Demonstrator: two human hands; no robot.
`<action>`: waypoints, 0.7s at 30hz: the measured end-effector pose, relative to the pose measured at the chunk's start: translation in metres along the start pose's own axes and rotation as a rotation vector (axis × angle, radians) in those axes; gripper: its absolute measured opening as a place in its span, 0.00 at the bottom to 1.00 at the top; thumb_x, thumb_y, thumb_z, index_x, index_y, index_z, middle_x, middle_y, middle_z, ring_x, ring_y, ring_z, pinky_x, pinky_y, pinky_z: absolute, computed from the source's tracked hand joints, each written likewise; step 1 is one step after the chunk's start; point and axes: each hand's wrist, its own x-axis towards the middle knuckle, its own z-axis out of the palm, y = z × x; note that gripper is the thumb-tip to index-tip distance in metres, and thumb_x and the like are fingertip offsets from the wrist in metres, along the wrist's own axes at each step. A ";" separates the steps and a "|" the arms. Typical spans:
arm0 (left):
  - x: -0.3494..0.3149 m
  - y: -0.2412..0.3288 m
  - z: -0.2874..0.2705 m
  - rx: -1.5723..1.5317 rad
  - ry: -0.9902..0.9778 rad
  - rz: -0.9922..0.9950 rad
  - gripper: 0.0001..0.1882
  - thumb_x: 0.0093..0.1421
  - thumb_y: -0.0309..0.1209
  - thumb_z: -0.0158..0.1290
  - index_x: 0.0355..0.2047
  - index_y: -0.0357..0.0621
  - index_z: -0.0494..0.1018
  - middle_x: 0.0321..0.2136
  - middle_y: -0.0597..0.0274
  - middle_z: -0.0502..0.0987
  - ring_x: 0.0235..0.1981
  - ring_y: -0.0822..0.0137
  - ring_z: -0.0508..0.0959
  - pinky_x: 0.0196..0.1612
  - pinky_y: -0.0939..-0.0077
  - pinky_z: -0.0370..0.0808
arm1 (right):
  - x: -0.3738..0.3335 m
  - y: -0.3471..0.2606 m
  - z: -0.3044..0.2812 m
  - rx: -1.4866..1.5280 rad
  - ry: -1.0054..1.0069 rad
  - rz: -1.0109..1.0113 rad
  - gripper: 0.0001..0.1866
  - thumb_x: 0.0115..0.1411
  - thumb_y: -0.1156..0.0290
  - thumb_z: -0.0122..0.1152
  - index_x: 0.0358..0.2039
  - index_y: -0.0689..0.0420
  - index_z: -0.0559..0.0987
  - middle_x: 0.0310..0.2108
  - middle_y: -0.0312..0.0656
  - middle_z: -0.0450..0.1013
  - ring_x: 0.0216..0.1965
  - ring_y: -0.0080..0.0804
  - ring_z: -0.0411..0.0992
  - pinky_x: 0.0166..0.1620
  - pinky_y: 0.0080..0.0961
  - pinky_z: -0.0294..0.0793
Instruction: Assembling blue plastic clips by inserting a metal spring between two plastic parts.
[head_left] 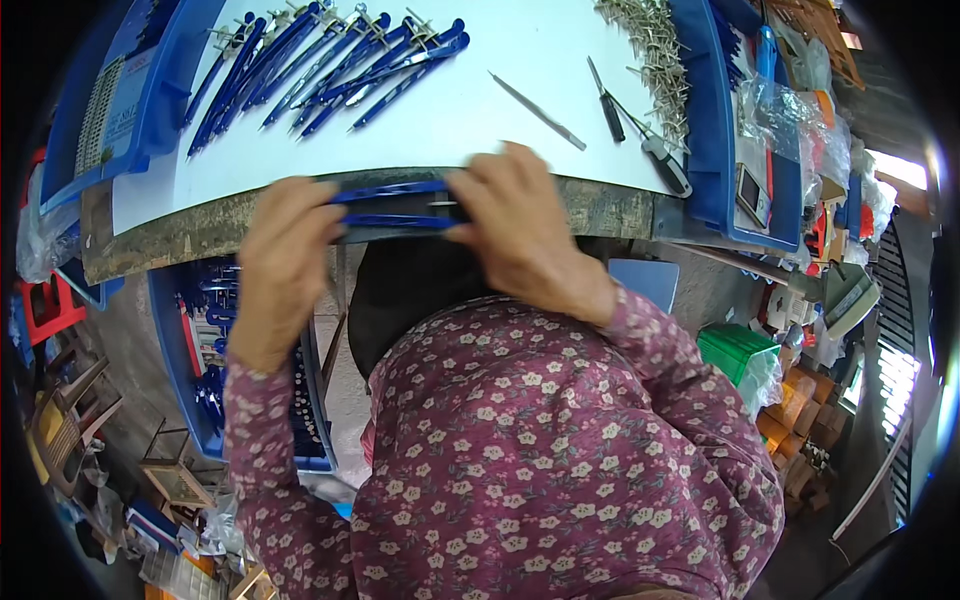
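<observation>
In the head view, one blue compass [395, 189] is held at the front edge of the counter [610, 208], the left hand [288, 255] with its grip pinching one end, the right hand [520, 230] the other. Beyond lie one pointed metal rod [537, 110], two screwdrivers [667, 167], one heap of metal fittings [655, 65] and roughly ten overlapping compasses [322, 74].

Your white tabletop [420, 145] bears two dark-handled screwdrivers [612, 117] and one slim grey metal tool [540, 112]; before it, two slender blue rods [395, 189].
</observation>
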 end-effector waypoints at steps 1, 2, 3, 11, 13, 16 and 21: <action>-0.008 -0.008 -0.013 0.039 0.003 -0.040 0.10 0.42 0.14 0.54 0.28 0.34 0.72 0.34 0.55 0.74 0.39 0.56 0.73 0.43 0.67 0.70 | 0.013 -0.009 0.011 -0.005 0.033 -0.042 0.25 0.40 0.72 0.64 0.41 0.63 0.68 0.37 0.46 0.63 0.41 0.43 0.60 0.46 0.39 0.59; -0.015 -0.015 -0.026 0.025 -0.014 -0.106 0.10 0.44 0.14 0.53 0.29 0.35 0.73 0.34 0.54 0.74 0.39 0.56 0.73 0.43 0.69 0.69 | 0.025 -0.015 0.024 0.004 0.081 -0.102 0.22 0.40 0.71 0.64 0.36 0.64 0.69 0.34 0.45 0.62 0.39 0.41 0.59 0.42 0.37 0.59; -0.021 -0.022 -0.038 0.010 -0.021 -0.163 0.10 0.45 0.14 0.53 0.30 0.33 0.73 0.34 0.55 0.74 0.38 0.58 0.73 0.43 0.71 0.69 | 0.039 -0.024 0.029 -0.012 0.090 -0.157 0.18 0.40 0.72 0.61 0.32 0.65 0.69 0.31 0.45 0.62 0.35 0.40 0.58 0.39 0.35 0.59; -0.013 0.006 -0.024 0.012 0.011 -0.082 0.10 0.43 0.15 0.55 0.29 0.35 0.73 0.34 0.55 0.74 0.39 0.56 0.73 0.44 0.68 0.69 | 0.013 -0.014 0.001 -0.006 0.009 -0.066 0.23 0.40 0.71 0.63 0.38 0.65 0.69 0.34 0.47 0.64 0.38 0.45 0.62 0.45 0.38 0.61; 0.006 0.015 0.005 -0.045 0.019 0.023 0.12 0.40 0.15 0.55 0.28 0.35 0.72 0.34 0.55 0.74 0.39 0.54 0.72 0.42 0.65 0.69 | -0.006 0.003 -0.020 -0.038 -0.041 0.037 0.25 0.41 0.73 0.63 0.41 0.64 0.68 0.36 0.48 0.65 0.40 0.45 0.62 0.44 0.37 0.61; 0.020 0.022 0.027 -0.096 -0.072 0.040 0.12 0.42 0.12 0.54 0.30 0.34 0.73 0.34 0.55 0.75 0.40 0.55 0.73 0.42 0.70 0.70 | -0.023 0.022 -0.027 -0.039 0.030 0.034 0.22 0.42 0.76 0.62 0.40 0.63 0.69 0.36 0.46 0.64 0.39 0.45 0.62 0.42 0.34 0.62; 0.001 0.004 0.004 0.018 -0.009 0.010 0.10 0.42 0.14 0.54 0.28 0.35 0.72 0.34 0.55 0.74 0.38 0.55 0.73 0.42 0.67 0.70 | 0.001 0.005 0.000 -0.007 0.077 -0.009 0.19 0.42 0.74 0.61 0.37 0.63 0.70 0.35 0.45 0.64 0.37 0.43 0.61 0.41 0.32 0.62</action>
